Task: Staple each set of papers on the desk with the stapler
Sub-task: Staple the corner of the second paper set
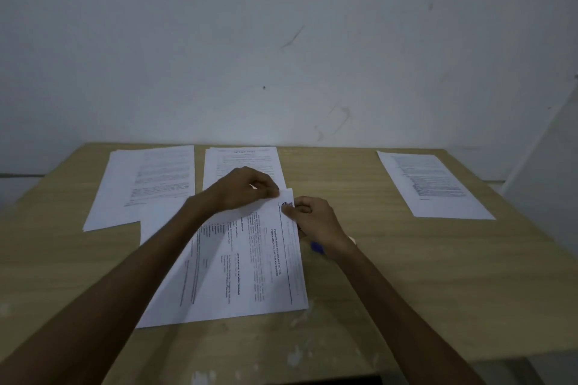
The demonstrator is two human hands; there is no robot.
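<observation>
A set of printed papers [244,266] lies turned sideways in the middle of the wooden desk [422,275]. My left hand [244,189] pinches the set's far right corner and lifts it slightly. My right hand [316,219] is curled at that same corner, its fingertips on the paper's edge. It grips a blue stapler [317,248], of which only a small blue end shows under the wrist. The stapler's mouth is hidden by my fingers.
Three other paper sets lie on the desk: one at the back left [140,187], one at the back middle [244,158] partly behind my left hand, one at the back right [433,184]. A white wall stands right behind the desk. Bare desk lies right of the middle set.
</observation>
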